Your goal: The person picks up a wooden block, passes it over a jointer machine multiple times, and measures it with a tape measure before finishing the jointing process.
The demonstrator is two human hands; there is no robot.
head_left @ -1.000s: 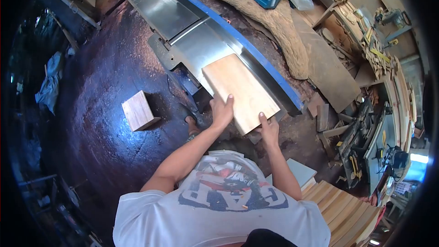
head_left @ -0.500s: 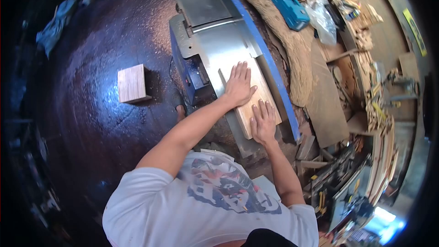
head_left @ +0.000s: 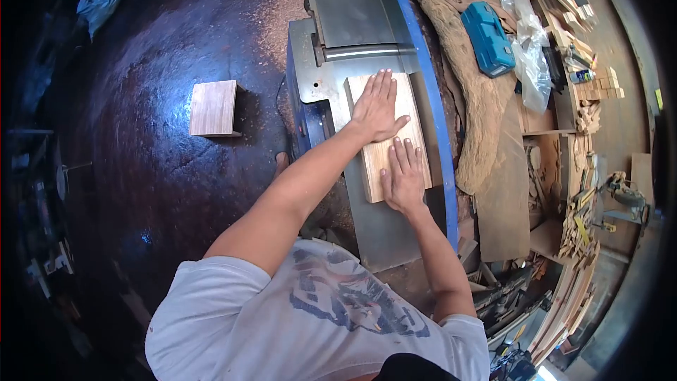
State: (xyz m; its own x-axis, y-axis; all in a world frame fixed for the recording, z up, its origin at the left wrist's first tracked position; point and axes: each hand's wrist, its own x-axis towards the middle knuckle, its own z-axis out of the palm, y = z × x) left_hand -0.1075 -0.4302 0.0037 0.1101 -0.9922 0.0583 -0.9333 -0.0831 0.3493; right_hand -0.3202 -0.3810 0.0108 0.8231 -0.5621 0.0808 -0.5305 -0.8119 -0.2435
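A pale wooden board (head_left: pixel 374 162) lies flat on the metal bed (head_left: pixel 381 240) of a jointer, alongside its blue-edged fence (head_left: pixel 438 99). My left hand (head_left: pixel 377 109) rests palm down on the board's far part, fingers stretched forward. Nearer to me, my right hand (head_left: pixel 405 176) lies flat on the same board, its fingers pointing away from me. Just ahead of the board's far end, the cutterhead slot (head_left: pixel 363 51) crosses the bed.
On the dark floor to the left stands a wooden box-like piece (head_left: pixel 214 108). Wood shavings (head_left: pixel 275 21) lie beside the machine. Right of the fence are a long rough log (head_left: pixel 469 113), a teal tool case (head_left: pixel 488 39), a clear plastic bag (head_left: pixel 532 63) and stacked wood strips (head_left: pixel 564 296).
Both hands and the board have moved forward along the bed, closer to the cutterhead slot. The camera view has also shifted, so surroundings appear displaced.
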